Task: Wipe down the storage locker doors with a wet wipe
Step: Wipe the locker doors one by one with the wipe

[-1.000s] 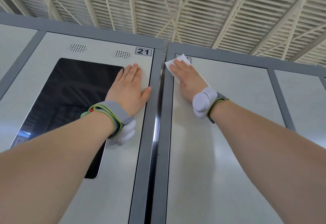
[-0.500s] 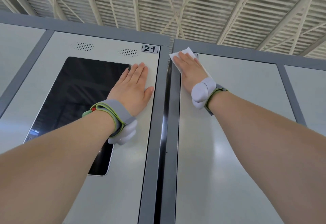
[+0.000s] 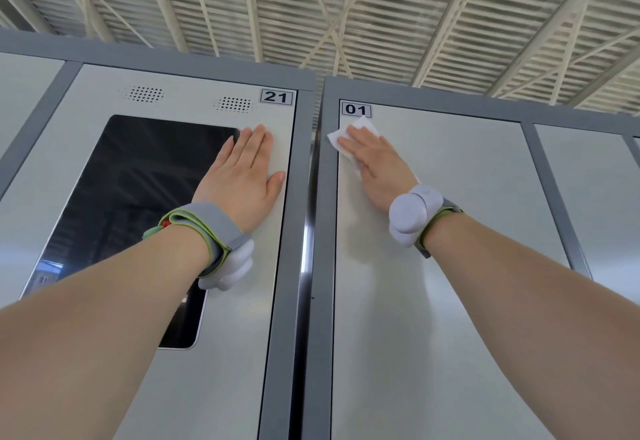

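pressing entry: right hand, fingers straight and close together, flat on the wet wipe. wipe sits at 11 o'clock of the hand, at the top corner of door 01, just under the 01 label. handling: thin, limp, damp, likely to bunch; best pinned mid-sheet under flat fingers. left hand: spread flat on door 21, at 9 o'clock, beside the dark screen.

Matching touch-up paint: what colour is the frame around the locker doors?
The frame is grey; head view.

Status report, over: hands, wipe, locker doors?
Left hand flat on door 21. Right hand presses wet wipe to door 01. Nothing in the way.
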Tool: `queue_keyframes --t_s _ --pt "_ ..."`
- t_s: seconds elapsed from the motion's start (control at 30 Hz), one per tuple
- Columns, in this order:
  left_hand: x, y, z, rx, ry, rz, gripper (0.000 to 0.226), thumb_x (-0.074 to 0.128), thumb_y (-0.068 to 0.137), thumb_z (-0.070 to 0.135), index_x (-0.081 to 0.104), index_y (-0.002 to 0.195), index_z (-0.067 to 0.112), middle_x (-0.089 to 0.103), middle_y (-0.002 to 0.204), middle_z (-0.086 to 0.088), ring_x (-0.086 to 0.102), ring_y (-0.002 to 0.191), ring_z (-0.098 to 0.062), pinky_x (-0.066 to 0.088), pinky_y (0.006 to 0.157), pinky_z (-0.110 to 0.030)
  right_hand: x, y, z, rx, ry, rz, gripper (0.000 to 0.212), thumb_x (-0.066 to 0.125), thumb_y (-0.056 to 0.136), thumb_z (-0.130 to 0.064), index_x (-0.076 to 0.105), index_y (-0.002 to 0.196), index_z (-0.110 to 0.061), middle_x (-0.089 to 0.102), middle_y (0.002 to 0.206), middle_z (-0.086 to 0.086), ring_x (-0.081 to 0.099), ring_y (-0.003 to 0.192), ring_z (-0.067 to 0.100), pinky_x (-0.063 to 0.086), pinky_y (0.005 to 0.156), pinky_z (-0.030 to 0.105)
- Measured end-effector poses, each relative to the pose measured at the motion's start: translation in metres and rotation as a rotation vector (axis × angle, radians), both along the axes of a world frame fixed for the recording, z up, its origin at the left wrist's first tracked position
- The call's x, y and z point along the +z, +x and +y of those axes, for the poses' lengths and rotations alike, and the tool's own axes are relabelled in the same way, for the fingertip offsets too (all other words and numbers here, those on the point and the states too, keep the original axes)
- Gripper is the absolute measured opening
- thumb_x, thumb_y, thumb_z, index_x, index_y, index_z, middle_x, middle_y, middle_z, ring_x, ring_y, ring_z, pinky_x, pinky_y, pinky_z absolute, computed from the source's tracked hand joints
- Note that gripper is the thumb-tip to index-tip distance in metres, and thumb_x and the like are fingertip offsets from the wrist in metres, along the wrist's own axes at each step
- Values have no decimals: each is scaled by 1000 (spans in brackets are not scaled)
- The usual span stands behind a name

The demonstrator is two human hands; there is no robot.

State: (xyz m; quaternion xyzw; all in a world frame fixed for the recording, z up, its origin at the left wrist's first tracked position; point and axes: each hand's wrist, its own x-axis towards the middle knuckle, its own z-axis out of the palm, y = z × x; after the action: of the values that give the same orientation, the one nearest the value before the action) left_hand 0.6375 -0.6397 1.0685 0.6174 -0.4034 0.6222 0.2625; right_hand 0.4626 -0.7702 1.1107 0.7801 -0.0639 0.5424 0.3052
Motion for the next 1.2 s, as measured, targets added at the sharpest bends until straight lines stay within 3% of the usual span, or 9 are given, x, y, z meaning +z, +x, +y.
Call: queue_keyframes --t_s 0.13,0.33,0.5,0.6,0.73,0.93,1.2 --pt "0 0 0 25 -4 2 64 10 99 42 2 150 5 0 159 -9 -3 146 -20 -9 115 -29 11 9 7 -119 48 -93 58 28 91 6 26 146 -15 21 153 2 13 142 21 5 110 25" --pt "0 0 -1 8 -6 -8 61 17 101 38 4 150 4 2 159 -10 -1 146 -21 -7 115 -31 -8 8 8 -122 -42 0 61 28 93 7 20 149 -17 13 157 -1 7 145 19 0 111 23" --pt "-2 -3 0 -10 -11 2 60 19 102 36 5 150 4 3 159 -10 0 146 -22 -5 116 -32 -33 10 -4 19 -82 94 62 21 86 -2 32 145 -15 23 155 4 13 145 23 1 114 28" --pt "-2 -4 1 -13 -7 24 60 23 101 33 4 150 5 1 159 -9 -1 146 -21 -6 116 -31 -41 5 -10 68 -46 135 62 21 84 -5 37 142 -14 26 153 5 16 145 23 -1 112 23" --pt "-2 -6 1 -38 -15 49 59 24 101 32 4 150 5 1 159 -9 -2 146 -20 -6 116 -31 -31 -4 -11 4 -3 30 58 29 91 8 30 145 -14 20 155 5 13 145 23 -1 111 21" --pt "-4 -8 -3 -70 -30 77 58 25 101 28 5 150 4 1 159 -9 -2 146 -21 -6 117 -32 -22 3 1 -73 27 -37 61 27 93 6 21 149 -17 10 158 1 6 146 18 -2 112 22" --pt "-8 -10 -5 -67 -45 85 57 24 101 27 5 150 5 1 159 -9 -2 146 -21 -5 117 -32 -49 1 -19 109 -72 87 61 30 85 9 41 141 -14 30 152 6 19 144 25 -1 111 22"
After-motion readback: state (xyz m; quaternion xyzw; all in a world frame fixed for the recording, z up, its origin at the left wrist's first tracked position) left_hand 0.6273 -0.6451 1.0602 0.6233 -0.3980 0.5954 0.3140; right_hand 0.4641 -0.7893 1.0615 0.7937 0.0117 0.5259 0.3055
